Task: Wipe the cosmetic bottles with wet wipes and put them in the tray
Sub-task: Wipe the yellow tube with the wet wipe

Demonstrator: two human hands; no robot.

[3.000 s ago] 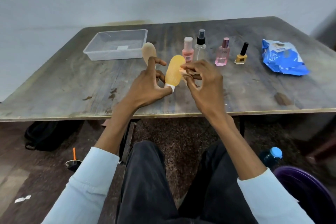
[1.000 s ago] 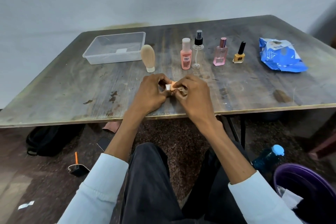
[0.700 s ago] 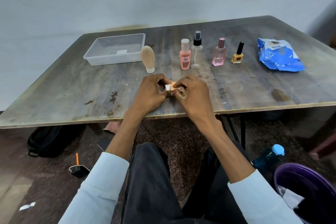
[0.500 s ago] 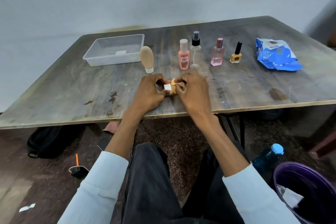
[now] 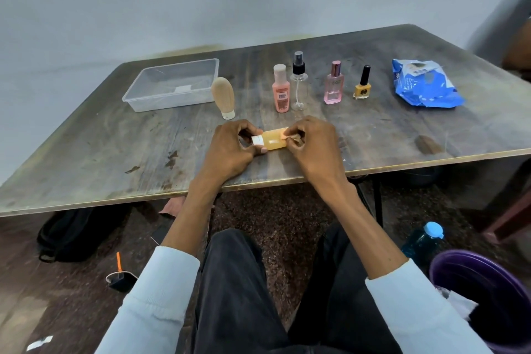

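Left hand [image 5: 232, 149] pinches the white cap end of the yellow bottle [image 5: 274, 139], which lies sideways low over the near part of the table [image 5: 115, 146], while the right hand [image 5: 311, 146] closes its fingers on the other end, apparently with a bit of wipe tucked under them. Half a second ago the 2 hands were bunched together and hid nearly all of the bottle; now they have drawn apart and its yellow body shows between them. That suggests a wiping stroke along its length, so this bottle seems close to done. The tray [image 5: 172, 100] at far left holds no bottle yet, and 5 others wait upright: tan bottle [image 5: 223, 96], pink bottle [image 5: 281, 89], spray bottle [image 5: 298, 83], perfume bottle [image 5: 334, 86], nail polish [image 5: 362, 86]
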